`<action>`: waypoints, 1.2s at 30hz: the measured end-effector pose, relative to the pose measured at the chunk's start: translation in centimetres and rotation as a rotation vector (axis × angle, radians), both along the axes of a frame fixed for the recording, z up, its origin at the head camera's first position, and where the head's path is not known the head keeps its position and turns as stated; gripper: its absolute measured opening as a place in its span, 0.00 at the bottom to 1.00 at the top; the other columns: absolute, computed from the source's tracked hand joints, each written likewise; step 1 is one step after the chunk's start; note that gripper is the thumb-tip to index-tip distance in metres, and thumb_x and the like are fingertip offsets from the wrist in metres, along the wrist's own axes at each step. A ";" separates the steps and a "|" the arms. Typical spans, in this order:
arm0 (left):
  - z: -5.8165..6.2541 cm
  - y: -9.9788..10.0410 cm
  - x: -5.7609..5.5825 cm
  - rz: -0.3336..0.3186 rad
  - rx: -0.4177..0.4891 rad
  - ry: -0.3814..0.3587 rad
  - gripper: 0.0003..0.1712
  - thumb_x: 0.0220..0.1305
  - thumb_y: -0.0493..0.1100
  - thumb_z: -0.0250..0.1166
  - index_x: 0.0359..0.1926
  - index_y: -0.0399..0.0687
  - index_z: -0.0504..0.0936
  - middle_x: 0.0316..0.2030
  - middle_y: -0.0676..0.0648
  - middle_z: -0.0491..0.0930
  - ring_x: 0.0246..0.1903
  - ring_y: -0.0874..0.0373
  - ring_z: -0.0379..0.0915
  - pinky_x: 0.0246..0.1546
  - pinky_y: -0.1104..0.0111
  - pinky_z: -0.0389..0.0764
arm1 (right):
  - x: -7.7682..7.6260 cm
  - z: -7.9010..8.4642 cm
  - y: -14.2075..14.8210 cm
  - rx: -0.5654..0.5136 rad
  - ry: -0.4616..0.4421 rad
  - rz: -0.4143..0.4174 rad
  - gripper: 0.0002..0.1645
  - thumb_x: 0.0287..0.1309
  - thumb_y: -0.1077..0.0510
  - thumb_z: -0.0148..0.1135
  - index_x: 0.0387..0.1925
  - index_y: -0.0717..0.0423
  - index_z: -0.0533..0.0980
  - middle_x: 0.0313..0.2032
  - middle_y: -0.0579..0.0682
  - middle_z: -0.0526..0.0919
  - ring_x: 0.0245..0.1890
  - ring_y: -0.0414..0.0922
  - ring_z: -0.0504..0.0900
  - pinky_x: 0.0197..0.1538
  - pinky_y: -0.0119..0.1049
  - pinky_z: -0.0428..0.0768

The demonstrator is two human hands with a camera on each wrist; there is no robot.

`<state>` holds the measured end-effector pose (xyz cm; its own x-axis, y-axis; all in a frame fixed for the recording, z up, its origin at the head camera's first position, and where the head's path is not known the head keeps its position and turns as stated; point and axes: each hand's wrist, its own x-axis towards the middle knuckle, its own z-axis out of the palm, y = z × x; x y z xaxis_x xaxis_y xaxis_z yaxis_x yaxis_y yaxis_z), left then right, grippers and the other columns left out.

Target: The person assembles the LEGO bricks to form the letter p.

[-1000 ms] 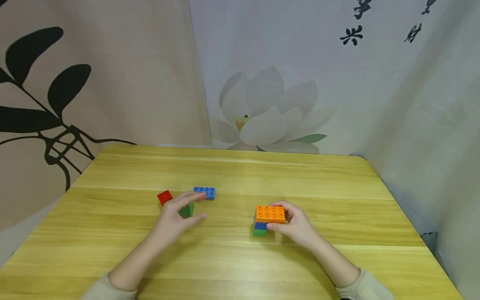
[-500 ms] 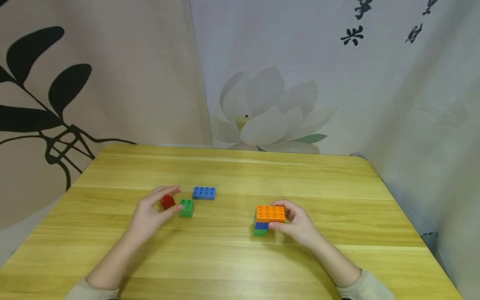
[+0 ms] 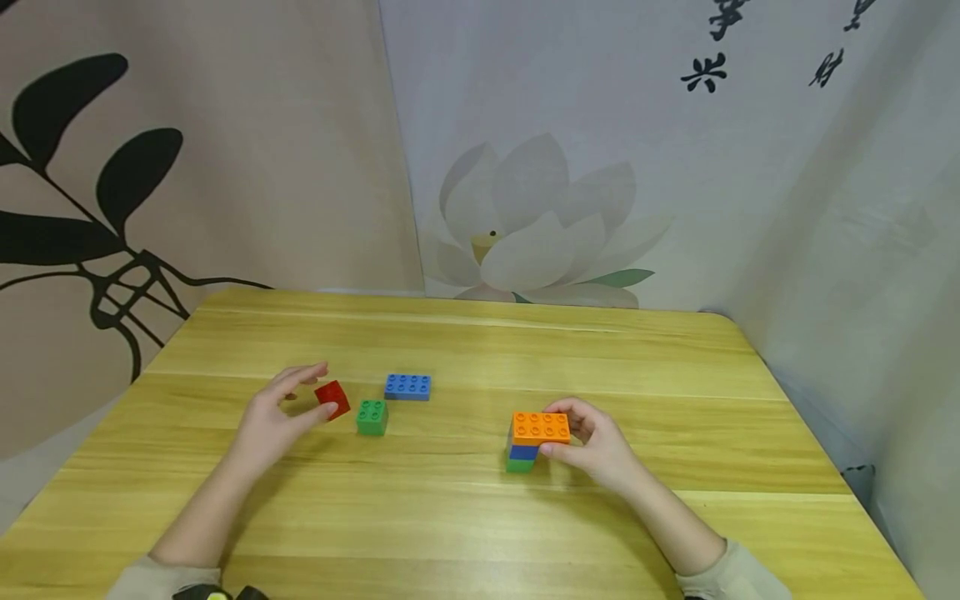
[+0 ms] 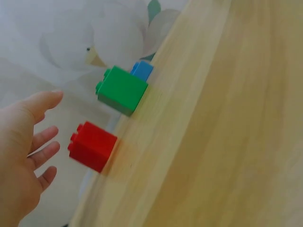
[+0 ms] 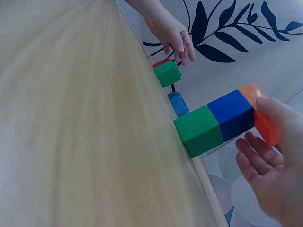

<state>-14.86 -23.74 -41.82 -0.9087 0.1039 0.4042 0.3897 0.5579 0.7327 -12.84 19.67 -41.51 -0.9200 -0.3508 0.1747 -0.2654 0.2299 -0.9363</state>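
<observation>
At the left, my left hand [image 3: 270, 421] hovers with spread, relaxed fingers beside a red brick [image 3: 332, 400]. The thumb overlaps the brick in the head view, but a gap shows between them in the left wrist view [image 4: 92, 146]. A small green brick [image 3: 371, 418] stands just right of the red one. My right hand [image 3: 592, 446] pinches the orange brick [image 3: 542, 427] that tops a stack, thumb on the near side. Beneath it sit a dark blue brick [image 5: 230, 116] and a green brick [image 5: 199, 131], which forms the stack's base on the table.
A lighter blue brick [image 3: 407, 387] lies behind the green one on the wooden table [image 3: 450, 517]. Hanging cloth [image 3: 300, 167] with printed leaves and a lotus rises behind the table's far edge.
My left hand has moved left, from over the small green brick to beside the red one, uncovering the green and lighter blue bricks. The right hand and its stack have stayed in place.
</observation>
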 end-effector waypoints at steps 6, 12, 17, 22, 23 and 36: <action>-0.8 -1.0 -0.4 -0.002 -0.015 -0.024 0.33 0.55 0.39 0.72 0.63 0.45 0.74 0.57 0.44 0.74 0.52 0.55 0.65 0.47 0.68 0.64 | 0.0 0.1 0.0 -0.004 -0.005 -0.005 0.22 0.50 0.63 0.72 0.48 0.60 0.75 0.42 0.52 0.82 0.41 0.48 0.80 0.48 0.38 0.77; -1.3 -1.5 -0.7 -0.008 -0.035 -0.087 0.34 0.57 0.43 0.71 0.64 0.41 0.71 0.59 0.44 0.72 0.54 0.51 0.64 0.48 0.63 0.64 | 0.1 0.1 0.0 -0.012 -0.005 -0.008 0.22 0.50 0.63 0.72 0.48 0.61 0.75 0.41 0.53 0.82 0.40 0.48 0.80 0.46 0.39 0.78; -1.8 -1.8 -0.8 -0.019 -0.035 -0.136 0.34 0.59 0.45 0.70 0.65 0.40 0.70 0.59 0.42 0.72 0.55 0.47 0.65 0.49 0.58 0.65 | 0.1 0.1 0.0 -0.025 -0.011 -0.011 0.22 0.50 0.64 0.72 0.47 0.62 0.76 0.40 0.53 0.83 0.39 0.48 0.80 0.44 0.38 0.78; -2.1 -1.9 -0.8 -0.012 -0.025 -0.171 0.35 0.60 0.46 0.69 0.65 0.40 0.69 0.57 0.40 0.75 0.54 0.45 0.67 0.50 0.54 0.66 | 0.1 0.2 0.0 -0.027 -0.018 -0.015 0.22 0.50 0.63 0.72 0.47 0.62 0.76 0.40 0.53 0.83 0.39 0.48 0.80 0.43 0.39 0.78; -2.2 -2.0 -0.8 -0.011 -0.020 -0.181 0.35 0.60 0.46 0.69 0.66 0.40 0.69 0.56 0.39 0.75 0.54 0.44 0.68 0.50 0.52 0.66 | 0.1 0.2 0.0 -0.027 -0.019 -0.014 0.22 0.50 0.63 0.72 0.47 0.62 0.76 0.40 0.53 0.83 0.39 0.48 0.81 0.43 0.38 0.79; -3.1 -1.8 -1.2 0.024 -0.023 -0.219 0.31 0.60 0.45 0.69 0.62 0.40 0.73 0.47 0.38 0.80 0.47 0.45 0.73 0.44 0.61 0.73 | 0.0 0.1 0.0 -0.047 0.008 0.001 0.21 0.50 0.64 0.72 0.46 0.64 0.76 0.39 0.54 0.83 0.38 0.47 0.81 0.42 0.36 0.79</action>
